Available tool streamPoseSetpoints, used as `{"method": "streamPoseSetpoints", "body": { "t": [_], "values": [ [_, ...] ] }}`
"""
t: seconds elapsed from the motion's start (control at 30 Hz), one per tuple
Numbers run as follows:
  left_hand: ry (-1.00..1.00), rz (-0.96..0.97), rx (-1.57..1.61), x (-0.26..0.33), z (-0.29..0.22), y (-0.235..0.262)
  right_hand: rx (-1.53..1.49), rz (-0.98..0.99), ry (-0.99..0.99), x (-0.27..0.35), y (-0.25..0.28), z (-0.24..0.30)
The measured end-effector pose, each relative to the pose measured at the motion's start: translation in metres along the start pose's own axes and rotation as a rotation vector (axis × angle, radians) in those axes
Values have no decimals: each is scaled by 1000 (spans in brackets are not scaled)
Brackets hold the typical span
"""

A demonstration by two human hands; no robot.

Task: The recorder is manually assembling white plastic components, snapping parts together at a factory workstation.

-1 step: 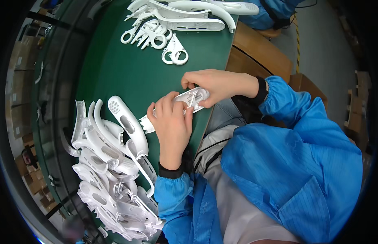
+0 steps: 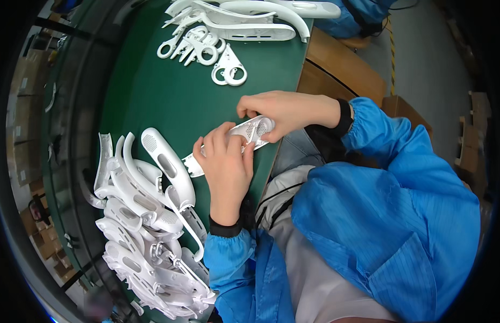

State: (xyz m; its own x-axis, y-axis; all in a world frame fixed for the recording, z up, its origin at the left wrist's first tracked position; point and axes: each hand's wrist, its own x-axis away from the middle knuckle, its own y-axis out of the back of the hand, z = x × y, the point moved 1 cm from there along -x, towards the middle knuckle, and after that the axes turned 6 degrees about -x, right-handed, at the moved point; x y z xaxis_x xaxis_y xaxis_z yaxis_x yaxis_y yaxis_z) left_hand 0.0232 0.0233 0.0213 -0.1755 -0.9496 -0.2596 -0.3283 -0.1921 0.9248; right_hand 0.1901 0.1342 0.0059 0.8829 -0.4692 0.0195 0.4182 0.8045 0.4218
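Observation:
A long white plastic shell lies slantwise on the green table, hollow side up, with a patch of small holes at its right end. Across its middle rests my left hand, fingers curled over the near and far edges and covering much of it. My right hand grips the perforated end, thumb at the near edge and bent fingers at the far side. Whether a small part sits under my fingers is hidden.
A heap of white curved plastic shells covers the table's left side. At the far end lie white ring-ended parts and longer white shells. Cardboard boxes stand past the table's right edge, near a blue-clothed person.

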Motion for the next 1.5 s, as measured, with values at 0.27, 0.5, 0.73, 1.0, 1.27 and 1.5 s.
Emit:
{"method": "streamPoseSetpoints", "body": {
  "t": [0.27, 0.5, 0.73, 1.0, 1.27, 1.5],
  "values": [
    [-19, 51, 45, 1, 1, 4, 205, 179, -62, -12, 6, 6],
    [152, 129, -84, -11, 1, 13, 246, 163, -67, -13, -1, 0],
    [167, 247, -158, -15, 0, 13, 231, 4, -18, -15, -4, -3],
    [79, -67, 177, -6, 3, 33, 214, -44, -47, -19, 1, -10],
    [328, -289, 670, 10, 10, -9, -455, -187, -153, -48, 71, -4],
    [435, -177, 805, 3, 39, -30, -117, -335, -396, -229, 69, -21]
  ]
}}
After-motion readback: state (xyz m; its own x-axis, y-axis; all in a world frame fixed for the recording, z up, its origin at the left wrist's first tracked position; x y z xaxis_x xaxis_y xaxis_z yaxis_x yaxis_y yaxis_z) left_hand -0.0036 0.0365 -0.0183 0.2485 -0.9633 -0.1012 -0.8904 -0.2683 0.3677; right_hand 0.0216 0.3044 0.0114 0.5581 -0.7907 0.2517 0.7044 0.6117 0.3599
